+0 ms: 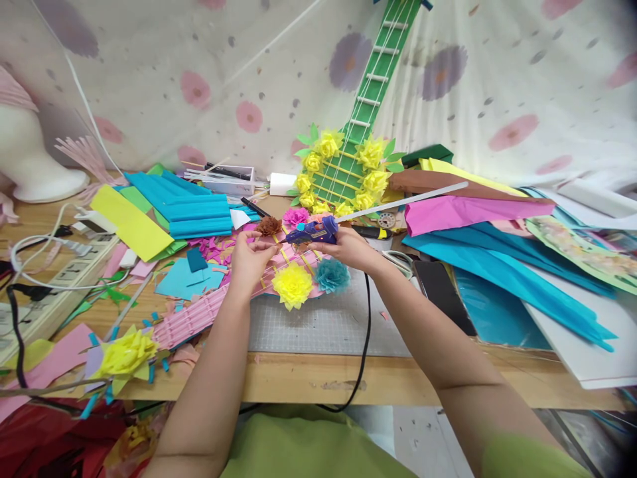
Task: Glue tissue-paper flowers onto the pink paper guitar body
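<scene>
My right hand (351, 247) grips a blue hot glue gun (313, 232) with a long white glue stick (405, 201) sticking out of its back. The nozzle points left, towards my left hand (253, 255). The fingers of that hand are pinched together close to the nozzle tip; what sits between them is too small to make out. Beneath both hands lies a pink paper guitar (192, 315), its neck reaching to the lower left. On and around its body are a yellow paper flower (292, 285), a teal flower (332, 274), a brown flower (269, 226) and a magenta flower (295, 216).
A green paper guitar (371, 99) ringed with yellow flowers leans at the back. Blue crepe paper (184, 202) lies left, more sheets (497, 259) right, beside a dark phone (442, 292). The gun's black cord (367, 332) hangs over the table's front edge. A power strip (60, 292) lies far left.
</scene>
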Tool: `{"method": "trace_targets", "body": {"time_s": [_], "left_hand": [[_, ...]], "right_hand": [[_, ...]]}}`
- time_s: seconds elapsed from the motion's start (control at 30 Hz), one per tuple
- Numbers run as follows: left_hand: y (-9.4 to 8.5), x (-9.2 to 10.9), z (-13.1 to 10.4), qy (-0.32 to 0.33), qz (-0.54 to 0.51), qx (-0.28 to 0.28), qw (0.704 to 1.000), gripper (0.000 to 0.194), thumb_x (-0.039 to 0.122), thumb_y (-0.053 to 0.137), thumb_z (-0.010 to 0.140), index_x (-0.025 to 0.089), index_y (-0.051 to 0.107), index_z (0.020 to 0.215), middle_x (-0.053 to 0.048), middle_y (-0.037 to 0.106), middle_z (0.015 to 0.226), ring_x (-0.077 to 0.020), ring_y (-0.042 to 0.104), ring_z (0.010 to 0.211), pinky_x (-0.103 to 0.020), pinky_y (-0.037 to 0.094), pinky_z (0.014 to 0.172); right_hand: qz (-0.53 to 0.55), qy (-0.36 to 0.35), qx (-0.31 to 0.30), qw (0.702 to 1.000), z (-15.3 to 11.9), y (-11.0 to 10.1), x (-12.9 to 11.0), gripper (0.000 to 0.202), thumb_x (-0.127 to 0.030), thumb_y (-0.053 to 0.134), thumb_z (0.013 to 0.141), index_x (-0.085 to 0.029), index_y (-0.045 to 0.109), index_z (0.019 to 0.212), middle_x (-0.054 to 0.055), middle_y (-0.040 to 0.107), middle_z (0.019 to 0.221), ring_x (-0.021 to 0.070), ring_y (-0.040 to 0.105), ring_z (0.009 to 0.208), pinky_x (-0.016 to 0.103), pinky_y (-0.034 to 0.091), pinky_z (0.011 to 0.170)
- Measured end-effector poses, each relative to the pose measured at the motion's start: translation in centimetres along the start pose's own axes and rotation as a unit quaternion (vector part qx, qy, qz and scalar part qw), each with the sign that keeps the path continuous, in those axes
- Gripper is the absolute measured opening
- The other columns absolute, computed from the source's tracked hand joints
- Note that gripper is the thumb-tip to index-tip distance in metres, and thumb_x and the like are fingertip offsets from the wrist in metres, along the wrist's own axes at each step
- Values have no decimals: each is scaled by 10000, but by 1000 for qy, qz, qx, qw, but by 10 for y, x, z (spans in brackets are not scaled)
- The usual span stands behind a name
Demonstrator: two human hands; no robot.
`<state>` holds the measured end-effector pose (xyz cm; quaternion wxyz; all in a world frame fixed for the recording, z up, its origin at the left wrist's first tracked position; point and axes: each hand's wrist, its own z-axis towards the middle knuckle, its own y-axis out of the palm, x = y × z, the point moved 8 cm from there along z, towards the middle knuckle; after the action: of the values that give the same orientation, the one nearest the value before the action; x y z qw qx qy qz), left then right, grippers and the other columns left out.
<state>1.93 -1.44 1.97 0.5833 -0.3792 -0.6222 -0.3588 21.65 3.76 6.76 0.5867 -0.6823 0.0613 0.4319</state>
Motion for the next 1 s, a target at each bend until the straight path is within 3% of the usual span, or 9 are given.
{"method": "trace_targets", "body": {"time_s": [0.2,0.37,0.53,0.63,0.7,0.8,1.0], "left_hand": [[0,-3,-1,10,4,-3,1000,498,204,751,545,214,417,915,40,623,648,-144,640,578,-232,491,502],[-6,-9,4,1,4,12,1000,466,183,723,567,212,415,915,45,609,685,-137,634,574,-240,499,496],[-25,-12,11,-1,28,64,998,447,190,731,568,207,401,869,47,595,684,-109,594,536,-227,481,487],[-34,-9,14,8,40,88,995,431,185,738,562,205,404,834,54,580,660,-98,580,549,-210,464,497],[-38,-7,14,9,36,97,995,420,161,731,560,204,406,823,53,579,659,-96,578,559,-204,451,497],[-39,-4,14,15,22,103,994,427,135,733,551,202,410,822,45,594,669,-100,588,577,-205,446,511],[-34,-4,13,11,-7,103,995,442,110,730,532,202,410,824,42,603,649,-102,580,544,-205,444,480]], "right_hand": [[16,8,11,1000,0,-1,2,370,-501,623,779,-198,721,967,44,701,816,180,621,767,290,491,698],[86,22,133,987,-10,-27,19,363,-502,658,726,-180,700,888,53,698,816,188,627,791,301,492,724],[161,92,329,926,-38,-67,80,406,-564,616,711,-160,646,735,43,623,617,142,546,541,281,443,551],[129,148,391,899,-59,-77,120,434,-582,596,712,-151,635,686,15,546,510,131,479,465,284,403,521],[92,180,392,898,-70,-76,138,449,-591,592,706,-145,646,687,20,548,507,152,505,493,292,406,550],[34,240,340,909,-78,-63,154,481,-609,601,682,-133,665,718,52,593,541,206,574,578,310,422,602],[-53,287,243,925,-64,-33,158,499,-586,567,744,-109,679,843,134,688,714,273,648,756,327,449,687]]}}
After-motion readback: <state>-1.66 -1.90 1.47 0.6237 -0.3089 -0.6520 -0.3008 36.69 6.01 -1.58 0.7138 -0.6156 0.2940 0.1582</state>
